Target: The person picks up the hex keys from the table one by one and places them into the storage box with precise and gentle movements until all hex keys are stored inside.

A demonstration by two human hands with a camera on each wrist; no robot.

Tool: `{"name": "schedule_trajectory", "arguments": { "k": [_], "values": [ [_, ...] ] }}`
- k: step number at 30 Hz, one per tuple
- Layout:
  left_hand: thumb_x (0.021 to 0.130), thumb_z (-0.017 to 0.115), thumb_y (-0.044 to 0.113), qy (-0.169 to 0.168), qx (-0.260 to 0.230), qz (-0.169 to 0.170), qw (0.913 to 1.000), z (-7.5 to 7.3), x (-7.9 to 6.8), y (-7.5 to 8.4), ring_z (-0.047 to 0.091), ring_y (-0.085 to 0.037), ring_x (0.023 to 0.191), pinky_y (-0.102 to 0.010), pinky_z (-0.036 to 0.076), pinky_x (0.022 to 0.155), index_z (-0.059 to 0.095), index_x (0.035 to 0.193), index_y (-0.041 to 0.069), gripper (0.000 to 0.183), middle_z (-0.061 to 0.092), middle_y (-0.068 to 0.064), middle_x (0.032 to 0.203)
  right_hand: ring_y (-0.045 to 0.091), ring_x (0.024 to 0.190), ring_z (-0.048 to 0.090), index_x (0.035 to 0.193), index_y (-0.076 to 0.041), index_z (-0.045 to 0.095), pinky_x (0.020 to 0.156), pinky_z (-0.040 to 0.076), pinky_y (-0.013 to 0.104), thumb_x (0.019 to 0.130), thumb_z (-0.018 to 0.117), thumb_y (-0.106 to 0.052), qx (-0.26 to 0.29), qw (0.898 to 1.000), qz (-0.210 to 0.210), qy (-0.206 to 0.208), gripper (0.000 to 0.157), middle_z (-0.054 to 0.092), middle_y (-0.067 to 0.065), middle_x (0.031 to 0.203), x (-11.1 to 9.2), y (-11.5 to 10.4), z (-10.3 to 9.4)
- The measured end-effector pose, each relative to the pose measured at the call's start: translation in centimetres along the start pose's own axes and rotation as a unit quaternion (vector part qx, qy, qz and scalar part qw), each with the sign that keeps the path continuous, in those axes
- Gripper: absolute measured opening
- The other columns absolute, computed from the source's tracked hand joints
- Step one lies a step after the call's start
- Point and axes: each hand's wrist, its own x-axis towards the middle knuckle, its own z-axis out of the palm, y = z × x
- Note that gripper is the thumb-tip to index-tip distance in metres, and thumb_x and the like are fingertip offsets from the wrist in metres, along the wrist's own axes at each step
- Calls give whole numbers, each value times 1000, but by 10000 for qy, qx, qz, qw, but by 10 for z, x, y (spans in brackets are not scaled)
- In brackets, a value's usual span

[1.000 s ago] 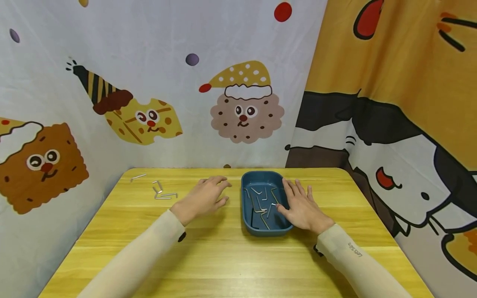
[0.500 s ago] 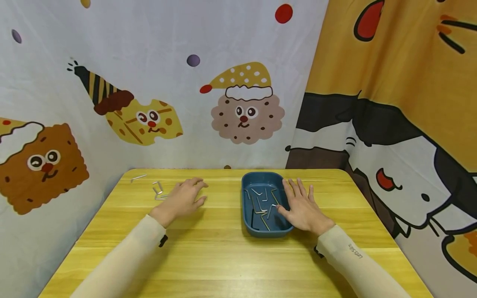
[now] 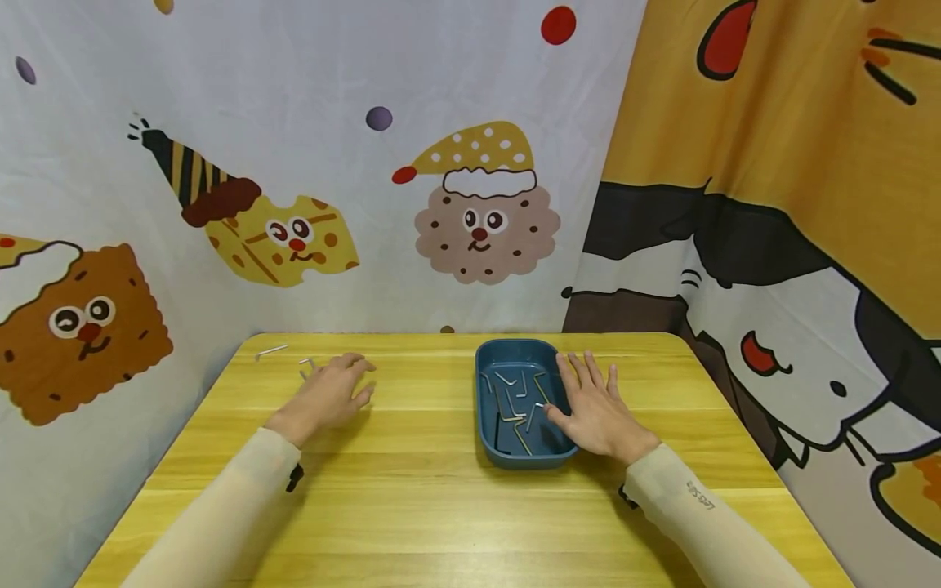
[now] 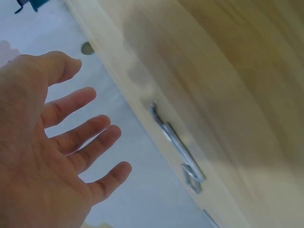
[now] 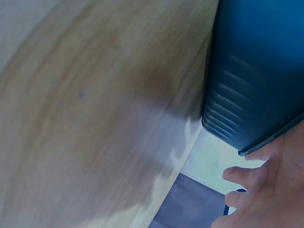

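My left hand (image 3: 323, 396) hovers over the left part of the table with its fingers spread and holds nothing, as its bare palm (image 4: 42, 166) in the left wrist view confirms. Beneath and beyond it lie several silver hex keys (image 4: 183, 147), partly hidden by the hand in the head view; one more hex key (image 3: 272, 351) lies apart at the far left. A dark blue plastic box (image 3: 525, 461) stands right of centre with several hex keys (image 3: 519, 392) inside, silver, brassy and black. My right hand (image 3: 603, 412) rests on its right rim, fingers straight, thumb over the edge.
The yellow wood-grain table (image 3: 456, 523) ends at the back against a white cartoon-printed curtain (image 3: 323, 98). An orange curtain (image 3: 823, 122) with a cow print hangs at the right. The ribbed wall of the box fills the right wrist view's upper right.
My left hand has moved left, away from the box, and now covers part of the loose hex keys. The right hand and the box have stayed in place.
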Motion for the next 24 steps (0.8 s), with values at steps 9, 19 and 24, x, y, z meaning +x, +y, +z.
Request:
{"name": "schedule_trajectory", "arguments": {
  "k": [9,19,24],
  "values": [
    [116,72,22,49,-108,-131,9998,6,-5,-20,73,-50,132,-84,56,111,71,153,2,42,66,-27,160,56,182,5,187,-5,21,139,-2,89,115,67,-51,45,10000,3,-1,97,23,27,193,0,-1,0],
    [116,71,21,189,-131,-353,9991,5,-10,-36,70,-54,136,-81,58,108,70,153,1,42,67,-28,157,56,182,7,187,-6,20,139,-2,89,116,67,-51,42,10000,-12,-6,96,24,27,193,0,-1,0],
    [117,70,25,143,-159,-558,9982,5,-10,-46,66,-57,142,-82,56,110,69,155,1,45,65,-30,159,57,181,8,187,-5,21,139,-1,89,116,67,-51,30,10000,-9,-5,96,24,27,193,0,-1,0]
  ]
}}
